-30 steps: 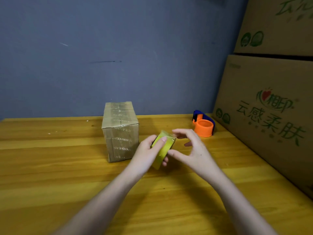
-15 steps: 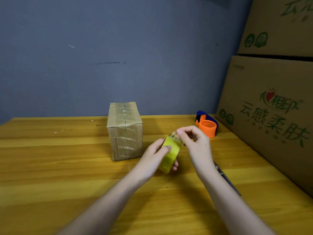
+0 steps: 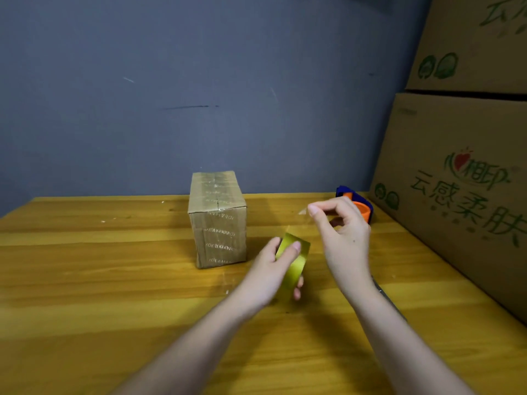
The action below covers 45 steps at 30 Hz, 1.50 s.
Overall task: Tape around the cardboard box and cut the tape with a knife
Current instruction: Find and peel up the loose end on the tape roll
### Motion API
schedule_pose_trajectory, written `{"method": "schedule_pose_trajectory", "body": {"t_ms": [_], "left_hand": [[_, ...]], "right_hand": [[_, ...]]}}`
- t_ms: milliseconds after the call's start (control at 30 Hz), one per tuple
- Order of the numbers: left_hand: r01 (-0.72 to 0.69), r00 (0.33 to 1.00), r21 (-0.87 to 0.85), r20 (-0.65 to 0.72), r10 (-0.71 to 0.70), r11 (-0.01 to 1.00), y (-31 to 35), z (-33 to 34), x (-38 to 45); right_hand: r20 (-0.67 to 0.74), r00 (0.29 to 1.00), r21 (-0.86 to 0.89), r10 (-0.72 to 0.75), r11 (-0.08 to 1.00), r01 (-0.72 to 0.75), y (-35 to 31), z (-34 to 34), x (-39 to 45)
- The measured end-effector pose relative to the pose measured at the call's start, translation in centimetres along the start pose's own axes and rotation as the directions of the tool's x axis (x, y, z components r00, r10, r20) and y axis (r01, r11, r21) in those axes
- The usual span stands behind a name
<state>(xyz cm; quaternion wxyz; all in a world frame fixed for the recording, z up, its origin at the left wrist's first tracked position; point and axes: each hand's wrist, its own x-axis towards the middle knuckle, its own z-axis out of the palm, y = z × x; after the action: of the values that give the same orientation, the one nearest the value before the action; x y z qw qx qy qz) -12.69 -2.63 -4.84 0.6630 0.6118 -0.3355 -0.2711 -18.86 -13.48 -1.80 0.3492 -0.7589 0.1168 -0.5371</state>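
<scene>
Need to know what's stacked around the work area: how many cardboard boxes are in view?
3. The small cardboard box stands on the table, left of both hands. Two large printed cartons are stacked at the right edge, lower carton, upper carton. More may lie out of view.

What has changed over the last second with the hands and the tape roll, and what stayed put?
The right hand pinched the tape's free end off the tape roll and drew it up and away, peeling out a clear strip. The left hand kept gripping the roll. The cardboard box and the orange dispenser stayed put on the table.
</scene>
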Motion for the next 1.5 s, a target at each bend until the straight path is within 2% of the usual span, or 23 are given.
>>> {"method": "schedule_pose_trajectory", "body": {"t_ms": [100,200,333,400,467,567,667,733,800,833,900,1067,1133,1200,1267,1333,1367,1433,1467,1500], "left_hand": [[0.089,0.996,-0.081,-0.015,-0.091,0.993,-0.3,-0.1,0.3],[0.127,0.99,-0.145,-0.047,-0.135,0.981,-0.6,0.1,0.5],[0.174,0.98,-0.328,-0.04,-0.197,0.929,-0.4,0.7,0.3],[0.19,0.976,-0.393,-0.02,-0.215,0.9,-0.3,1.0,-0.2],[0.156,0.984,-0.401,-0.012,-0.175,0.903,-0.7,1.1,-0.7],[-0.006,1.0,-0.291,0.003,0.007,0.957,-1.4,1.2,-1.5],[-0.141,0.99,-0.085,0.003,0.141,0.986,-2.2,1.0,-1.8],[-0.167,0.983,0.154,-0.055,0.178,0.974,-3.0,0.6,-1.5],[-0.105,0.983,0.316,-0.109,0.147,0.943,-2.9,0.4,-1.3],[-0.069,0.987,0.283,-0.119,0.106,0.957,-2.6,0.4,-1.2],[0.012,0.995,0.112,-0.097,-0.001,0.994,-1.8,0.8,-0.9],[0.169,0.979,-0.104,-0.093,-0.179,0.98,-0.3,1.1,-0.4],[0.22,0.967,-0.167,-0.092,-0.237,0.961,-0.4,0.9,-0.4],[0.279,0.953,-0.234,-0.055,-0.299,0.932,-0.4,0.7,-0.6],[0.312,0.944,-0.093,-0.079,-0.319,0.946,-0.4,0.4,-0.8],[0.267,0.958,0.191,-0.163,-0.238,0.945,0.3,0.0,-1.3],[0.232,0.965,0.388,-0.206,-0.161,0.892,0.6,-0.3,-1.5],[0.152,0.965,0.734,-0.255,0.061,0.661,1.5,-1.0,-2.1],[0.094,0.948,0.809,-0.252,0.197,0.58,1.9,-1.4,-2.1],[0.008,0.919,0.813,-0.235,0.315,0.583,2.5,-1.8,-2.0]], "right_hand": [[0.026,0.991,-0.004,-0.132,0.991,0.132,-1.2,-0.2,0.1],[0.032,0.982,0.023,-0.189,0.982,0.188,-1.7,-0.3,0.0],[0.034,0.965,0.073,-0.26,0.964,0.257,-2.3,-0.3,0.2],[0.0,0.984,0.125,-0.18,0.976,0.179,-2.5,-0.1,0.6],[0.02,0.999,0.161,-0.033,0.987,0.029,-2.4,0.1,1.2],[0.082,0.992,0.134,0.093,0.986,-0.104,-1.6,0.2,2.1],[0.068,0.986,0.097,0.153,0.982,-0.159,-0.8,0.0,2.3],[0.037,0.989,0.058,0.144,0.988,-0.146,-0.5,-0.2,2.0],[0.008,0.996,0.006,0.084,0.996,-0.084,-0.7,-0.3,1.5],[0.0,0.999,-0.022,0.041,0.999,-0.041,-0.8,-0.3,1.2],[-0.016,0.998,-0.064,-0.055,0.997,0.054,-1.2,-0.1,0.7],[-0.062,0.982,-0.019,-0.181,0.983,0.18,-2.7,-0.1,0.5],[-0.03,0.986,0.008,-0.164,0.986,0.164,-3.0,0.0,0.6],[0.038,0.997,0.05,-0.061,0.997,0.059,-3.0,0.2,1.1],[0.108,0.994,0.091,0.031,0.995,-0.041,-2.6,0.1,1.8],[0.144,0.987,0.135,0.068,0.987,-0.088,-2.3,-0.3,2.1],[0.155,0.985,0.152,0.077,0.983,-0.101,-2.3,-0.4,2.2],[0.171,0.982,0.17,0.084,0.979,-0.113,-2.2,-0.6,2.1],[0.175,0.981,0.174,0.089,0.977,-0.12,-2.2,-0.6,2.1],[0.179,0.979,0.176,0.094,0.976,-0.126,-2.2,-0.7,2.2]]}}
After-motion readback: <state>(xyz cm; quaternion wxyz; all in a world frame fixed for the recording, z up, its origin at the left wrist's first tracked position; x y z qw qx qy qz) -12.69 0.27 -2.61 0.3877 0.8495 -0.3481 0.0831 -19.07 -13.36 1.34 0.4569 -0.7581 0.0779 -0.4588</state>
